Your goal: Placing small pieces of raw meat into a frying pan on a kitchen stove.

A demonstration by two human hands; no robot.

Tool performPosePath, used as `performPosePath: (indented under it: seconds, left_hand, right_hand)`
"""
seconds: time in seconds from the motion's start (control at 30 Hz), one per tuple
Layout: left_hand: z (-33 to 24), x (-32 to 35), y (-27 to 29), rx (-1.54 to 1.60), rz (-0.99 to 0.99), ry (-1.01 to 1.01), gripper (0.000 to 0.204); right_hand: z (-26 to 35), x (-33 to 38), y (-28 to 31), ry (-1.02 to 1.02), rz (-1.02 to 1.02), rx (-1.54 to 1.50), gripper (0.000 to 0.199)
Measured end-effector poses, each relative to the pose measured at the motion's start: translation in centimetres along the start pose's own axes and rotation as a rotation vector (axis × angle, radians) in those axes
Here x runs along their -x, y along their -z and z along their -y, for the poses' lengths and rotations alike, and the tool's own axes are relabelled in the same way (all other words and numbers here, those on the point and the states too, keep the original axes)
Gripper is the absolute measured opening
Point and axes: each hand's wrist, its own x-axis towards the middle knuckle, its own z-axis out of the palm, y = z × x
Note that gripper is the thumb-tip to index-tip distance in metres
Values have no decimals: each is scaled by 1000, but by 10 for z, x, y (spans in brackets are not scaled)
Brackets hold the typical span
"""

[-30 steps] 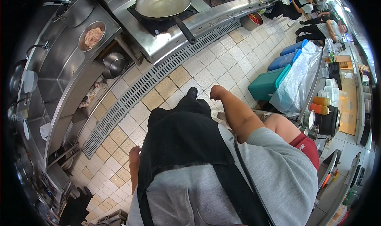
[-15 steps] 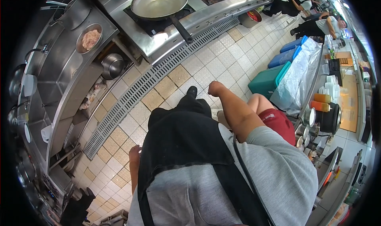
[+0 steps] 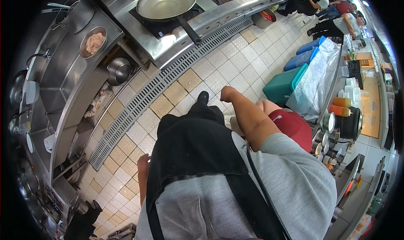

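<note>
Looking straight down at a tiled kitchen floor (image 3: pixel 235 71), pale squares with a few tan ones. Far left: steel counter (image 3: pixel 63 76) carrying 1 round pan of pinkish minced food (image 3: pixel 95 42), with a steel bowl (image 3: pixel 119 70) on the shelf below. Running diagonally across the floor, a long metal drain grate (image 3: pixel 168 78). Further off, a stove (image 3: pixel 185 25) with 1 wide, shiny frying pan (image 3: pixel 165 3), empty and pale inside, black handle pointing toward the near side.

Down at centre: black apron over a grey shirt, 1 black shoe (image 3: pixel 203 97) poking out onto the tiles. Left hand (image 3: pixel 143 161) hanging low beside the apron, near the floor tiles, mostly hidden; cannot tell whether fingers are spread or curled. Right hand (image 3: pixel 227 92) swung forward, closed into a loose fist, holding nothing visible, just right of the shoe.

Right of that: red cap (image 3: pixel 294 126), then a teal bin (image 3: pixel 283 85), a clear plastic bag (image 3: pixel 315 82), blue bins (image 3: pixel 304 54), and 2 orange squeeze bottles (image 3: pixel 341 106) beside a black pot (image 3: pixel 350 123).
</note>
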Motion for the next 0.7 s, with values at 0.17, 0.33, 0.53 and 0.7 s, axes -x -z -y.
performPosePath:
  seconds: [0.17,0.33,0.53,0.7]
  left_hand:
    - [-4,3,-3,115,14,51,43]
    - [16,-4,-4,52,45,-4,43]
    - [25,-3,-7,-73,-7,-43,39]
    - [63,-39,-14,-44,-16,-83,34]
  right_hand:
    - [1,-1,1,-11,18,-12,34]
    - [3,-4,-3,12,3,12,36]
    - [11,0,4,15,32,7,28]
    - [-5,-2,-5,30,-10,20,35]
